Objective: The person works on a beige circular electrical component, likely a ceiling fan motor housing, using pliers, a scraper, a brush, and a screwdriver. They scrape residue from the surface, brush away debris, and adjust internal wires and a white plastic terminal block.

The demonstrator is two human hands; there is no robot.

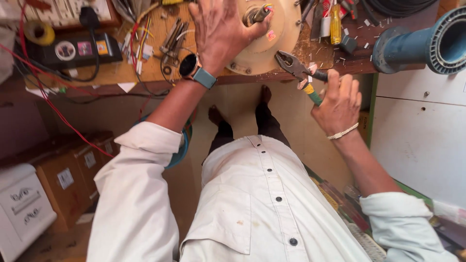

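L hand (221,31) lies flat, fingers spread, on round cream metal motor housing (272,34) at wooden bench edge. R hand (340,104) grips green-handled steel pliers (298,68), tip just beside housing rim. Risk: pliers slip, nicking housing's wires or L thumb.

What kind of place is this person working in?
Most likely a small electrical repair workshop. The wooden workbench is strewn with wires and tools, the left hand rests on a cream round motor housing, and the right hand grips pliers.
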